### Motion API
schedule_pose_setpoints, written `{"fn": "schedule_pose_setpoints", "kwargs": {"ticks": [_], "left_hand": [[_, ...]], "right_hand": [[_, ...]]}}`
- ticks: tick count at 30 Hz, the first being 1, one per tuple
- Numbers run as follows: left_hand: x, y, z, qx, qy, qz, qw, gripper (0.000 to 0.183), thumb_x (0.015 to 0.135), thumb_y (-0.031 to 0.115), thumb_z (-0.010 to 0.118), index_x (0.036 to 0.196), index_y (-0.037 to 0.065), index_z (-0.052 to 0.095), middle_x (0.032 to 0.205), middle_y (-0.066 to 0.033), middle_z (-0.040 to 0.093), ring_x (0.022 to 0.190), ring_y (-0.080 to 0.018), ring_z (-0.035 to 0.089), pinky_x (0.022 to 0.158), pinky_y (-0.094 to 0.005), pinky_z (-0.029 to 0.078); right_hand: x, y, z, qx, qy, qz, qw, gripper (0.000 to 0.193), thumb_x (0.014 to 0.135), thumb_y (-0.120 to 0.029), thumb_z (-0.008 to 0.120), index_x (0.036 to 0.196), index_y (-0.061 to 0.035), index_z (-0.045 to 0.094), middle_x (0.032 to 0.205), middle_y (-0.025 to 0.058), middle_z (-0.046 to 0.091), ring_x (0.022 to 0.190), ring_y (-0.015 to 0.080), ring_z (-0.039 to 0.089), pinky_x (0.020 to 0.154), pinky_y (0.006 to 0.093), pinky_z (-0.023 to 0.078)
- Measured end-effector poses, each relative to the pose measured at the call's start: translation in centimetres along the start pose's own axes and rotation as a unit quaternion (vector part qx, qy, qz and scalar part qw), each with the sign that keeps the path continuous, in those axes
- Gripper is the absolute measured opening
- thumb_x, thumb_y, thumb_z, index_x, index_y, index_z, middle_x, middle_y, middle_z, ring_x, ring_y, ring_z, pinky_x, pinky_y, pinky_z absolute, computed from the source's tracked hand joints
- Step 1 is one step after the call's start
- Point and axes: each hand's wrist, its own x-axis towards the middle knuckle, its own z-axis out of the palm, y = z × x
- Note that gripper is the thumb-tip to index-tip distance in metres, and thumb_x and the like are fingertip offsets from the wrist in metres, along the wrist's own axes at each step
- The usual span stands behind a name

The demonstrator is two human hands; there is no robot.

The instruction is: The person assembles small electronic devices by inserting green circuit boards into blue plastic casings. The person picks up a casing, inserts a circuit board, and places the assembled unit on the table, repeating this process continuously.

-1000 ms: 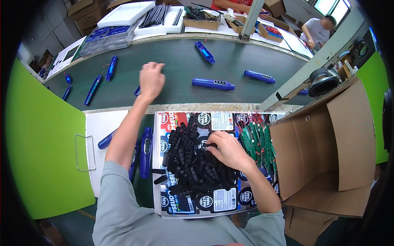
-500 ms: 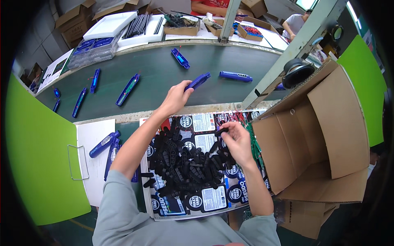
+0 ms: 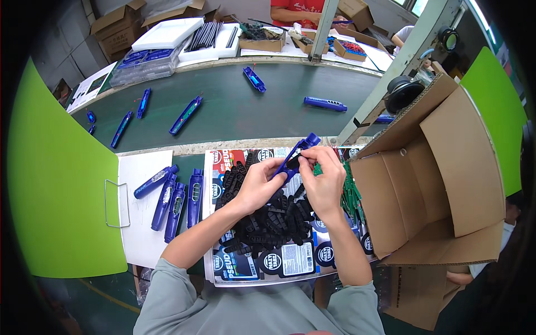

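Blue shell [image 3: 311, 139] in hands [image 3: 257, 186], rods [image 3: 205, 36] in tray [image 3: 215, 53]

Single view: left one of paired head-worn fisheyes, looking down and forward from head height. Left hand [image 3: 258, 187], right hand [image 3: 325, 184] close, mid-frame; belt [image 3: 229, 114] farther off, crossing upper half; carton [image 3: 371, 195] near, at right. Upright; straight edges bow.
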Motion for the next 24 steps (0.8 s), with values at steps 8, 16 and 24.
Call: {"fn": "schedule_pose_setpoints", "kwargs": {"ticks": [8,16,24], "left_hand": [[-0.7,1.1,1.5,0.203,0.099,0.142,0.964,0.016,0.092,0.006,0.07,0.105,-0.004,0.07,0.086,-0.0067,0.068,0.075,-0.0108,0.062,0.065,-0.0277,0.05],[-2.0,2.3,1.9,0.281,0.11,0.25,0.92,0.016,0.088,-0.001,0.07,0.104,-0.004,0.071,0.08,-0.0095,0.064,0.069,-0.0168,0.063,0.063,-0.0303,0.048],[-2.2,2.0,0.1,0.053,0.086,0.028,0.994,0.025,0.1,0.008,0.063,0.121,-0.003,0.068,0.09,-0.0011,0.064,0.071,-0.0058,0.062,0.055,-0.021,0.049]], "right_hand": [[-0.7,-1.5,-0.5,-0.122,0.076,0.018,0.989,0.054,0.072,-0.01,0.085,0.117,-0.006,0.057,0.105,0.0116,0.051,0.095,0.0306,0.053,0.084,0.0425,0.04],[-0.1,0.0,-3.8,0.124,-0.093,0.158,0.975,0.045,0.078,-0.015,0.084,0.117,-0.0003,0.065,0.095,0.0072,0.069,0.082,0.0145,0.063,0.073,0.0292,0.051],[-0.9,10.9,-9.3,-0.195,-0.076,0.156,0.965,0.027,0.087,-0.02,0.076,0.102,0.0008,0.073,0.079,0.0147,0.073,0.072,0.0309,0.071,0.071,0.0414,0.056]]}}
